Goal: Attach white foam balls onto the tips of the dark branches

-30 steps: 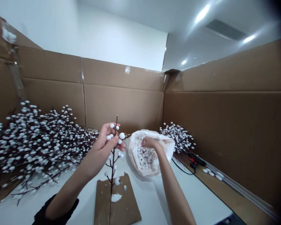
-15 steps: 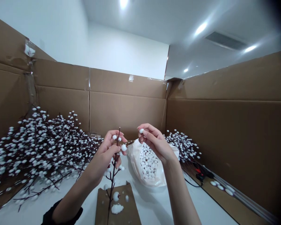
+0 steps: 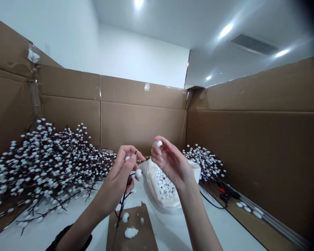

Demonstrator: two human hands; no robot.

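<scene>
My left hand (image 3: 124,169) is closed around the upper part of a dark brown berry branch (image 3: 122,202), its thumb and fingers near the tip. White berries stick out around those fingers, and the lower stem hangs over a piece of cardboard (image 3: 149,237). To the right, my right hand (image 3: 170,160) pinches one white ball (image 3: 159,143) between thumb and fingertips, held up apart from the branch. Below and behind it stands a white plastic bag (image 3: 150,177) full of loose white balls (image 3: 165,186). A blob of white paste (image 3: 131,232) lies on the cardboard.
Finished-looking berry branches (image 3: 54,157) pile up at the left, with a smaller bunch (image 3: 205,162) at the back right. A black and red tool (image 3: 226,193) with a cable lies at the right beside several white oval pieces (image 3: 247,209). Cardboard walls (image 3: 143,122) enclose the white table (image 3: 172,230).
My left hand has slid its grip up toward the branch tip, and the branch has tilted. My right hand has turned and risen slightly, still pinching the white ball.
</scene>
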